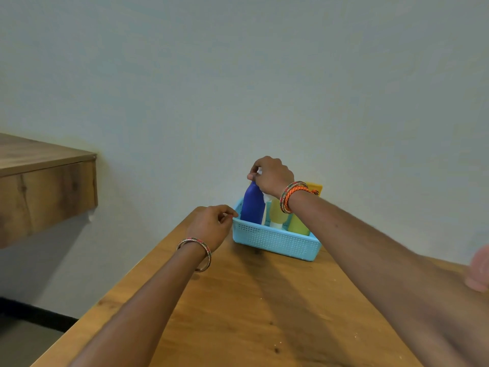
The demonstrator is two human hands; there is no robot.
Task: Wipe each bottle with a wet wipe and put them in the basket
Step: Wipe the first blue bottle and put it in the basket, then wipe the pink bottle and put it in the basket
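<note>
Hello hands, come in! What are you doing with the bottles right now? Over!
Right hand grips blue bottle top, bottle standing in basket. Left hand at basket rim, grip unclear. Nothing in the way.

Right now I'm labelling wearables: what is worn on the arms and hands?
Both forearms are bare, no sleeves. The left hand has thin multicoloured bangles at its wrist; the right hand has stacked bangles plus an orange braided cord.
</note>
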